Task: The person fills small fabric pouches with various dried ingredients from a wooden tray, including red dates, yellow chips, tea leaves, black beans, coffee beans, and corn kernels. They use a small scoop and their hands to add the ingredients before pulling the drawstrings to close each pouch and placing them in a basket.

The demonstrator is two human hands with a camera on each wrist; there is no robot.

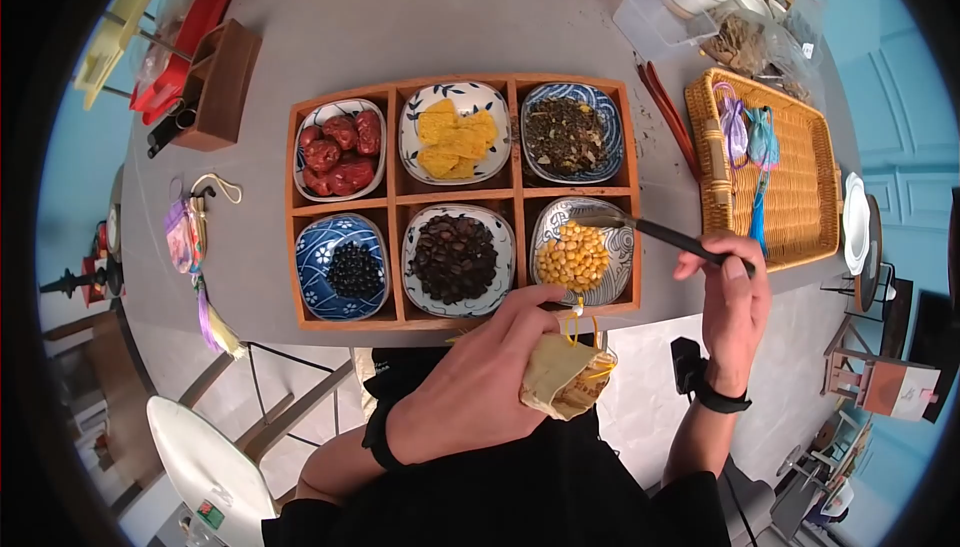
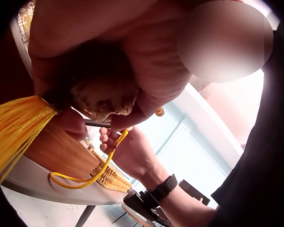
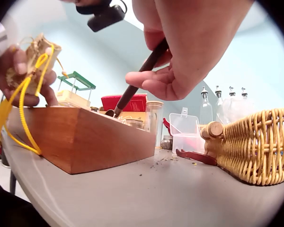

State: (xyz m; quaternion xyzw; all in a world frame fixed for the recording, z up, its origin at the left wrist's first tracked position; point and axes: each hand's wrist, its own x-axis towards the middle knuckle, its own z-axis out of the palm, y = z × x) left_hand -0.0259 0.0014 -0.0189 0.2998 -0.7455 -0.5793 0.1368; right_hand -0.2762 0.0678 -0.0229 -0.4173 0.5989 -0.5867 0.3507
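L hand (image 1: 480,372): fingers curled round 1 tan patterned pouch (image 1: 565,377), w/ yellow cord (image 2: 114,150) & yellow tassel (image 2: 19,127); pouch held just off tray's near edge, by lower R cpt. R hand (image 1: 735,292): fingers wrapped on dk. handle of 1 spoon (image 1: 680,238); spoon head at far side of lower R dish (image 1: 612,282); whether head touches contents, can't tell. Tray (image 3: 99,137): 1, wood, 6 cpts., 1 patterned dish per cpt., on grey table (image 1: 330,17). Contents, far row L to R: red dates (image 1: 340,147); yellow flat pcs. (image 1: 455,137); dried leaf mix (image 1: 563,137). Near row: black beans (image 1: 354,271); dk. brown seeds (image 1: 455,257); yellow beans (image 1: 573,257), same dish as spoon head. R of tray: 1 long red-brown utensil (image 1: 672,117), lying nr. tray; 1 wicker basket (image 1: 805,237) w/ purple sachet (image 1: 735,132) & blue sachet (image 1: 763,137). Beyond basket: 1 clear plastic box (image 1: 655,32). L of tray: 1 multicol. tasselled sachet (image 1: 185,237), cream cord; farther back, 1 brown wooden box (image 1: 225,87). Both wrists: black bands.
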